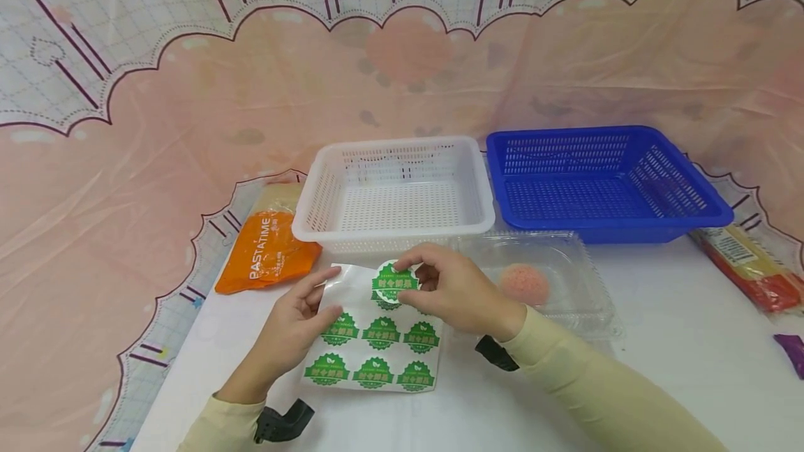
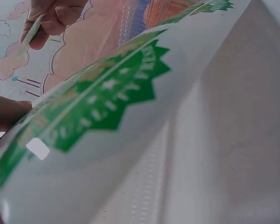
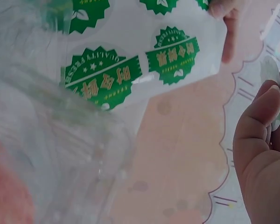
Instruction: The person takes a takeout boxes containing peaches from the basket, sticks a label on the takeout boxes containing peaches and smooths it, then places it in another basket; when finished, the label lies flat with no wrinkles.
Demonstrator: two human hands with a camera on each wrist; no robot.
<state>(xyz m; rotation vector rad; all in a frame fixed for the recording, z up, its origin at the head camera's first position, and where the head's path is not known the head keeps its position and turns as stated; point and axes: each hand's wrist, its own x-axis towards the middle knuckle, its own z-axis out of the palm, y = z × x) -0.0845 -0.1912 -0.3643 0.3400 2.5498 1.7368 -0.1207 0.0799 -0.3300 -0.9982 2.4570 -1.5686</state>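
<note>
A white sticker sheet (image 1: 402,375) with rows of green badge-shaped labels is held up at its left edge by my left hand (image 1: 295,330), thumb on the printed face. My right hand (image 1: 449,288) pinches a single round green-and-white sticker (image 1: 394,283) between thumb and finger, above the top of the sheet. In the right wrist view the sticker (image 3: 270,77) is seen nearly edge-on, apart from the sheet. Right of the hands, a clear plastic clamshell box (image 1: 581,264) holds a pink, rough-textured round thing (image 1: 524,284).
Behind the hands stand a white perforated basket (image 1: 392,232) and a blue perforated basket (image 1: 609,229). An orange PASTATIME bag (image 1: 270,250) lies left, a red-and-yellow packet (image 1: 747,267) right. A purple wrapper (image 1: 791,353) sits at the right edge.
</note>
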